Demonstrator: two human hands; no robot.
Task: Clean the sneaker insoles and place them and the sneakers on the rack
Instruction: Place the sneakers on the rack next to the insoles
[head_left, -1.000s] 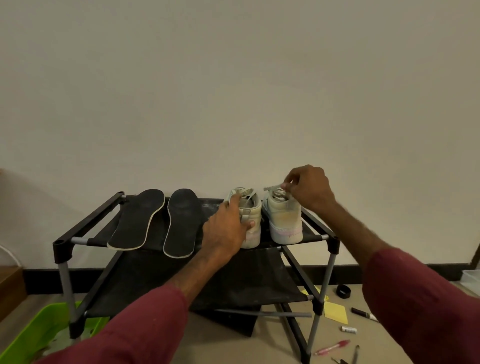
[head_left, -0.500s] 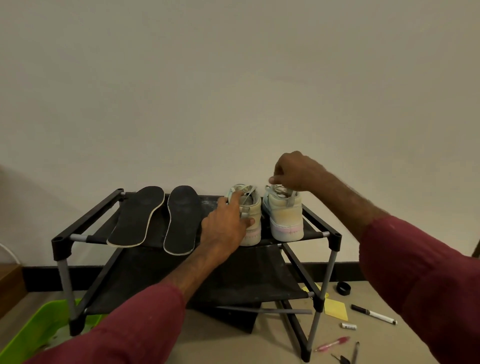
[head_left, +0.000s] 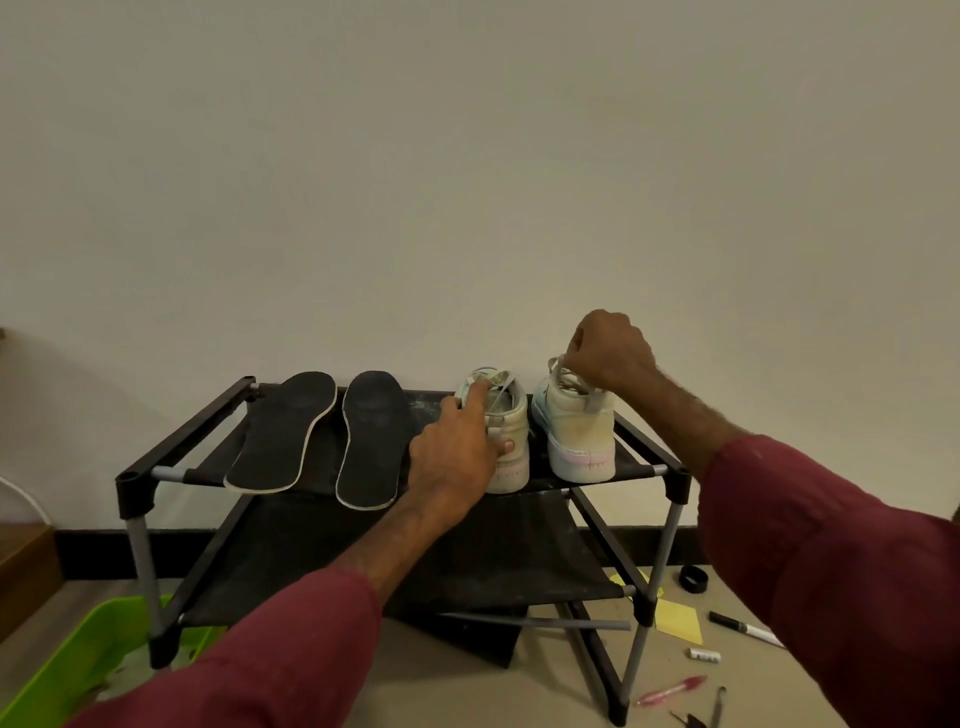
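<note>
heels face person at rack (head_left: 678, 486) right front edge — left hand (head_left: 454, 457) grips left sneaker (head_left: 511, 421) heel, right hand (head_left: 610, 353) pinches right sneaker (head_left: 582, 436) collar.

Left hand (head_left: 453, 457) grips left sneaker (head_left: 511, 418), right hand (head_left: 609, 353) grips right sneaker (head_left: 582, 436), on rack (head_left: 179, 441)

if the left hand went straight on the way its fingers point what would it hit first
The left hand rests on the left sneaker, so that shoe comes first; past it probably the wall behind the rack, though depth is unclear.
</note>
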